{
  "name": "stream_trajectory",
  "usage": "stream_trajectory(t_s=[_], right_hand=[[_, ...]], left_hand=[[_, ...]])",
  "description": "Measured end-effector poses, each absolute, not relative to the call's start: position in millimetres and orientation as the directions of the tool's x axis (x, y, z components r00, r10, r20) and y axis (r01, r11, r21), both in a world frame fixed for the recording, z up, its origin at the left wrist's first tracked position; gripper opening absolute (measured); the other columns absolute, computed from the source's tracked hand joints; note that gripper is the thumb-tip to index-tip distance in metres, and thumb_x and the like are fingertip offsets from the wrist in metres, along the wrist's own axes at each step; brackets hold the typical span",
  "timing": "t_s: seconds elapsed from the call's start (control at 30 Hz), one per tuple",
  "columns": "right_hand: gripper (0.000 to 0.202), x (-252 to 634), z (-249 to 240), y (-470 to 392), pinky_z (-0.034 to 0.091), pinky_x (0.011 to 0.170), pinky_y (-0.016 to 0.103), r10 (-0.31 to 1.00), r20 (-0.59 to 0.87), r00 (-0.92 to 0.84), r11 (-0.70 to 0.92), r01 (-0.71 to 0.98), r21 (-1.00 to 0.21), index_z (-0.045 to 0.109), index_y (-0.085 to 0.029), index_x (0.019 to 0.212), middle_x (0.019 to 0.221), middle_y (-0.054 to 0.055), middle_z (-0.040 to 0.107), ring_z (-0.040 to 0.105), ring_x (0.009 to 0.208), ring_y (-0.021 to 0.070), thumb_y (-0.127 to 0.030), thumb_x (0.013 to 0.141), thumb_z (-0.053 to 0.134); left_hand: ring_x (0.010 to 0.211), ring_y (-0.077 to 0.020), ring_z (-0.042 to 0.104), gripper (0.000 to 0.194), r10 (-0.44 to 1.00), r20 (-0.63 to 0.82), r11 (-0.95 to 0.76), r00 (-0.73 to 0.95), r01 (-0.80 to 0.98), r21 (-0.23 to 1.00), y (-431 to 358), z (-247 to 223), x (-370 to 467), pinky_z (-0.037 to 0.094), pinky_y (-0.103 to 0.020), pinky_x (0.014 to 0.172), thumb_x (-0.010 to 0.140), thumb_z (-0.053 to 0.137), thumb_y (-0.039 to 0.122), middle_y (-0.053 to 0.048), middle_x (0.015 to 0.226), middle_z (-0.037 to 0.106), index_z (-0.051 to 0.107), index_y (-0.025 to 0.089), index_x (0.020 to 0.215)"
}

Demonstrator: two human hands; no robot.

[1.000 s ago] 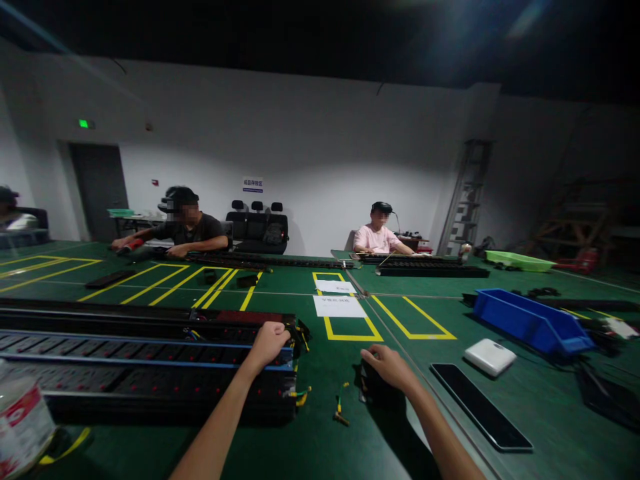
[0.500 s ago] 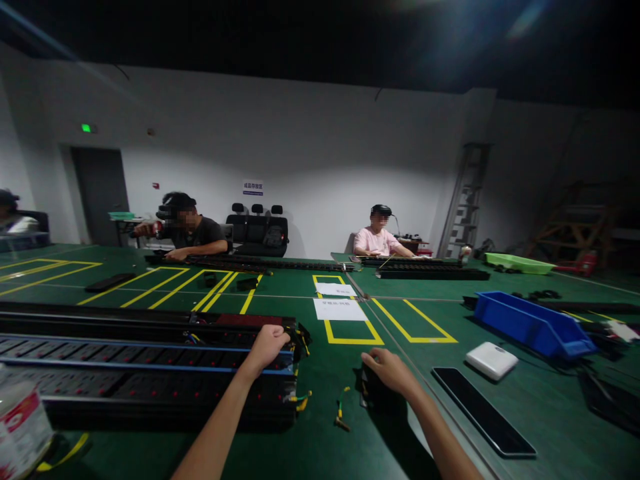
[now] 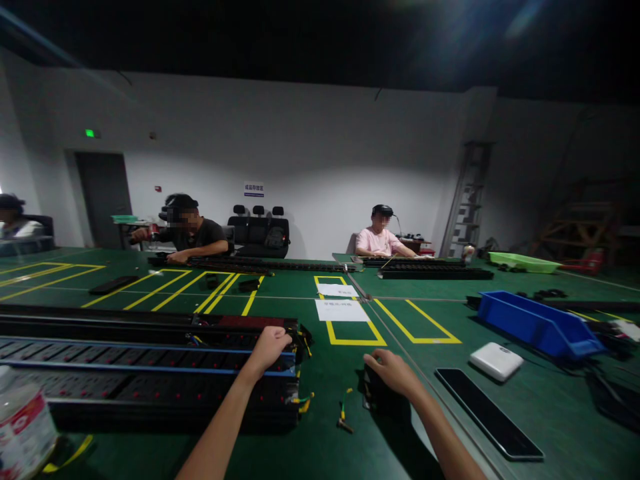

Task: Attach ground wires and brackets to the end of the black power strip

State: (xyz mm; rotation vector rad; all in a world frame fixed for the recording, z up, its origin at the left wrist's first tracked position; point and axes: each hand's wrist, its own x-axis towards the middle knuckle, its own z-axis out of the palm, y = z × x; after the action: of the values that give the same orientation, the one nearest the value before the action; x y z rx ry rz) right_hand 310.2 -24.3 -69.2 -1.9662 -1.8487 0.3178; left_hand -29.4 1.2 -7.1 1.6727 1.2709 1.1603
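Long black socket strips (image 3: 150, 390) with red dots and blue edges lie side by side at the left. My left hand (image 3: 270, 347) is closed over their right end, near yellow-green wires; what its fingers grip, if anything, is hidden. To the right, my right hand (image 3: 393, 370) is curled over a dark object (image 3: 373, 393) on the green table, with its fingers mostly out of sight beneath it. Between the hands lies a short yellow-green wire (image 3: 345, 407) with a metal end.
A black tablet (image 3: 487, 413), a white box (image 3: 497, 361) and a blue bin (image 3: 537, 323) are on the right. A jar (image 3: 25, 427) stands at the lower left. Paper sheets (image 3: 341, 311) lie ahead. Across the table sit a person in black (image 3: 207, 233) and another in pink (image 3: 377, 240).
The whole view has shifted slightly. Both hands keep nearly the same places over the strips and the dark object.
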Motion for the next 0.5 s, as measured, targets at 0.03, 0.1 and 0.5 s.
stream_trajectory(t_s=[0.03,0.1,0.5], right_hand=[[0.037,310.5,-69.2,-24.1,0.047,0.072,0.03,0.991,0.111,0.072,-0.013,0.889,-0.458,0.071,-0.024,0.09,0.092,0.009,0.075,0.07,0.09,0.0263,-0.053,0.093,0.047],[0.038,311.3,-69.3,-24.0,0.046,0.073,0.03,0.993,0.108,0.049,0.008,0.879,-0.478,0.07,-0.023,0.089,0.093,0.009,0.074,0.069,0.09,0.0264,-0.052,0.094,0.046],[0.037,310.8,-65.3,-25.8,0.044,0.075,0.03,0.994,0.106,0.037,0.017,0.883,-0.47,0.07,-0.021,0.09,0.094,0.01,0.074,0.069,0.092,0.0264,-0.049,0.095,0.046]], left_hand=[[0.055,-0.0083,0.019,0.044,0.968,0.229,-0.251,0.106,0.318,0.914,1.1,-7.1,-29.4,0.013,-0.026,0.055,0.061,0.062,0.038,0.008,0.055,0.019,0.022,0.023,0.053],[0.054,-0.0085,0.02,0.042,0.967,0.234,-0.255,0.104,0.33,0.909,0.9,-7.1,-29.4,0.013,-0.026,0.055,0.062,0.061,0.037,0.008,0.055,0.019,0.022,0.024,0.053],[0.056,-0.0086,0.02,0.041,0.971,0.217,-0.237,0.096,0.324,0.916,-2.2,-3.4,-29.4,0.013,-0.026,0.055,0.06,0.058,0.039,0.008,0.056,0.019,0.021,0.024,0.055]])
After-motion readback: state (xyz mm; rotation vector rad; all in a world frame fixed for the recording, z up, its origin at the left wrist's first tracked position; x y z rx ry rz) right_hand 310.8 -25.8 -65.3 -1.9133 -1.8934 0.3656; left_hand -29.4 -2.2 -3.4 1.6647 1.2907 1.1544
